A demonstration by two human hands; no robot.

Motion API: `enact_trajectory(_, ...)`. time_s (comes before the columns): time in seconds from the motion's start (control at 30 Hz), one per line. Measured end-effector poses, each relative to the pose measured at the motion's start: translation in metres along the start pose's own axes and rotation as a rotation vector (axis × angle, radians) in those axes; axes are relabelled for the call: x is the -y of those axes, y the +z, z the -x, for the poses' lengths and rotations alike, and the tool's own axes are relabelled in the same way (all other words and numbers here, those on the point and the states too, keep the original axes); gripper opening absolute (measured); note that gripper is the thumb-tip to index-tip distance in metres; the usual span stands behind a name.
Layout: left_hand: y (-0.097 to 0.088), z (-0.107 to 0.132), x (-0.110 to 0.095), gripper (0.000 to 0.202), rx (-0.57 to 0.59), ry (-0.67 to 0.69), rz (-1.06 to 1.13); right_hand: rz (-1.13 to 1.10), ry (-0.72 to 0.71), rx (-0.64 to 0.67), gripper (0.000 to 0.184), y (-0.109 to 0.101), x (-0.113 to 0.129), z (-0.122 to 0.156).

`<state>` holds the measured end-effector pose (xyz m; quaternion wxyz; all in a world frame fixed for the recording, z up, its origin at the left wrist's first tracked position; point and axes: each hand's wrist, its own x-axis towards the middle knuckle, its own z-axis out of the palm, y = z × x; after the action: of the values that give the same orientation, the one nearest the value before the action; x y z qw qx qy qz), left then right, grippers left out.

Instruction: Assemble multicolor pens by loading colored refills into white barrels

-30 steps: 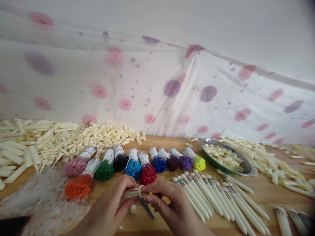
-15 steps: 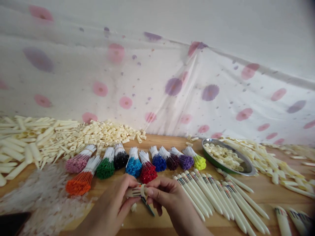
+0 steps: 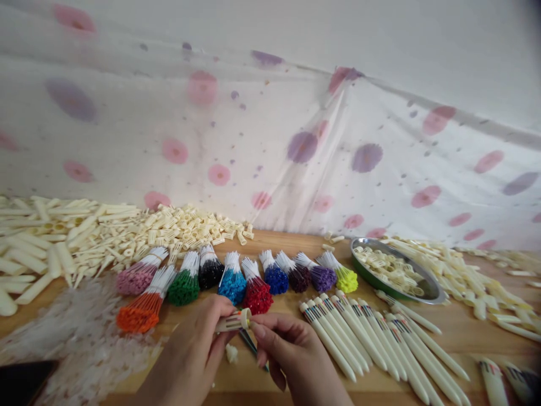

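Between the thumb and fingers of my left hand (image 3: 207,332) is a cream, slotted pen part (image 3: 230,323), lying almost level with its ringed end to the right. My right hand (image 3: 285,344) pinches at that end, where a tiny yellowish bit shows at the fingertips; the fingers hide most of it. Below the hands, dark teal thin sticks (image 3: 249,341) lie slanted, partly covered. A small whitish lump (image 3: 231,354) rests on the table by them. Just beyond the hands are bundled pen refills with red (image 3: 257,296) and light blue (image 3: 232,286) ends.
More refill bundles, orange (image 3: 137,316) to yellow (image 3: 347,279), stand in a row. Assembled multicolour pens (image 3: 342,332) lie at right, near a metal dish (image 3: 359,262) of small cream parts. Cream pieces (image 3: 181,225) heap at back left; clear plastic bits (image 3: 84,338) spread at left.
My right fingertips have shifted from around the ring to the very end of the pen part, leaving the ring more visible. The view has moved slightly.
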<state>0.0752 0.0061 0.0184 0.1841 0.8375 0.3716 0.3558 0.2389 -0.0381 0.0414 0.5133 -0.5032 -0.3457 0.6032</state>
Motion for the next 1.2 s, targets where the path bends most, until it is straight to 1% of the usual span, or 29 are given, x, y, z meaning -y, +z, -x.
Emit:
enact_trajectory(0.13, 0.001, 0.001, -0.001, 0.018, 0.0, 0.009, -0.034, 0.003, 0.031, 0.008, 0.051, 0.0, 0.004, 0.002)
enact_trajectory(0.2, 0.002, 0.002, -0.002, 0.018, 0.003, -0.002, -0.019, 0.057, -0.023, -0.01, 0.048, -0.001, 0.003, 0.002)
enact_trajectory(0.23, 0.003, 0.002, -0.003, 0.019, 0.0, -0.011, -0.007, 0.106, -0.08, -0.021, 0.045, -0.002, 0.003, 0.002)
enact_trajectory(0.27, 0.003, 0.002, -0.003, 0.019, -0.006, -0.022, 0.01, 0.173, -0.166, -0.034, 0.04, -0.003, 0.002, 0.002)
enact_trajectory(0.3, 0.003, 0.002, -0.004, 0.019, -0.013, -0.034, 0.029, 0.257, -0.283, -0.048, 0.034, -0.003, 0.001, 0.002)
enact_trajectory(0.37, 0.002, 0.001, -0.006, 0.019, -0.015, -0.052, 0.073, 0.489, -0.552, -0.071, 0.023, -0.005, 0.001, 0.003)
enact_trajectory(0.43, 0.001, 0.0, -0.007, 0.017, -0.005, -0.067, 0.114, 0.742, -0.791, -0.093, 0.02, -0.007, 0.003, 0.005)
enact_trajectory(0.47, 0.001, 0.0, -0.008, 0.015, 0.0, -0.074, 0.125, 0.847, -0.867, -0.097, 0.021, -0.007, 0.004, 0.006)
enact_trajectory(0.53, 0.0, -0.001, -0.009, 0.014, -0.001, -0.086, 0.13, 0.963, -0.94, -0.102, 0.022, -0.007, 0.008, 0.007)
enact_trajectory(0.6, 0.001, -0.001, -0.01, 0.014, -0.015, -0.088, 0.125, 0.976, -0.954, -0.108, 0.022, -0.007, 0.01, 0.008)
enact_trajectory(0.7, 0.001, 0.0, -0.01, 0.013, -0.031, -0.089, 0.125, 0.909, -0.897, -0.102, 0.022, -0.006, 0.01, 0.008)
enact_trajectory(0.83, 0.0, -0.001, -0.011, 0.013, -0.023, -0.104, 0.135, 0.732, -0.693, -0.068, 0.018, -0.007, 0.01, 0.008)
enact_trajectory(0.93, -0.001, -0.001, -0.01, 0.012, -0.031, -0.119, 0.145, 0.669, -0.567, -0.026, 0.02, -0.008, 0.012, 0.008)
enact_trajectory(1.1, -0.001, 0.0, -0.01, 0.012, -0.008, -0.153, 0.197, 0.658, -0.568, -0.026, 0.019, -0.009, 0.016, 0.008)
enact_trajectory(1.2, -0.003, -0.001, -0.01, 0.015, 0.015, -0.128, 0.173, 0.64, -0.574, -0.009, 0.018, -0.009, 0.016, 0.008)
